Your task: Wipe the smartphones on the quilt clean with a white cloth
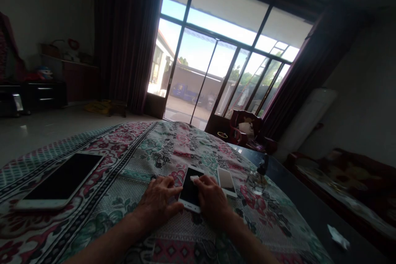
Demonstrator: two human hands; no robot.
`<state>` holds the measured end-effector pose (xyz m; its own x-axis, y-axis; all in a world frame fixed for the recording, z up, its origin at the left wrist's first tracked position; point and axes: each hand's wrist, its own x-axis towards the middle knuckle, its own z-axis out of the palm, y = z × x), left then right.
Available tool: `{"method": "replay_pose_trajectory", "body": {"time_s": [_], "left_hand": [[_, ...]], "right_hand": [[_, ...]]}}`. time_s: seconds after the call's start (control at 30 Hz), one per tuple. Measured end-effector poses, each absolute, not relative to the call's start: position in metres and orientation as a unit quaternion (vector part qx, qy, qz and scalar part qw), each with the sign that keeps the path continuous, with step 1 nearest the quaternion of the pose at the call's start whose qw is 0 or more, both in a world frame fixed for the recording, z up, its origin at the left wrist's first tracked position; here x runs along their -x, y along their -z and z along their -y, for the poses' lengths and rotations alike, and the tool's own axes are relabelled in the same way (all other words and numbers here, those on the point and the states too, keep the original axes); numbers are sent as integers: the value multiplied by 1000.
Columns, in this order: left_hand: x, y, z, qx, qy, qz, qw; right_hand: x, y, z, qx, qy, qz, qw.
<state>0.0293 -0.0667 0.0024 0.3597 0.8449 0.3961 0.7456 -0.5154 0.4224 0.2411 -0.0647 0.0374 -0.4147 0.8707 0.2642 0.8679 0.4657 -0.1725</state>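
A white-framed smartphone (189, 192) with a dark screen lies flat on the patterned tablecloth (167, 152) in front of me. My left hand (161, 198) steadies it, with fingertips at its left edge and the thumb by its lower left corner. On the screen, my right hand (212, 198) presses a small crumpled white wad (194, 178) that looks like tissue, pinched in its fingers. Just right of that hand lies a smaller white phone (227, 181). A large white tablet (63, 179) with a black screen rests farther left.
A clear glass jar (256, 182) with a dark top stands at right on the cloth. Beyond the cloth runs a dark table surface (287, 185) with a crumpled white tissue (338, 237). A wooden chair (246, 126) stands near the glass doors (201, 74); a sofa (349, 173) is at right.
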Motion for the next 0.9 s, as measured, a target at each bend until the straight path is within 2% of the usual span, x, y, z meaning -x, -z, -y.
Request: {"method": "replay_pose_trajectory", "body": {"time_s": [0.23, 0.6, 0.9], "left_hand": [[-29, -2, 64, -821, -280, -487, 102], [-29, -5, 65, -828, -277, -478, 97], [-29, -6, 62, -805, -304, -494, 125]], "right_hand": [[-238, -35, 95, 463, -39, 871, 158], [-223, -45, -2, 586, 40, 796, 147], [-224, -37, 13, 520, 14, 840, 157]]}}
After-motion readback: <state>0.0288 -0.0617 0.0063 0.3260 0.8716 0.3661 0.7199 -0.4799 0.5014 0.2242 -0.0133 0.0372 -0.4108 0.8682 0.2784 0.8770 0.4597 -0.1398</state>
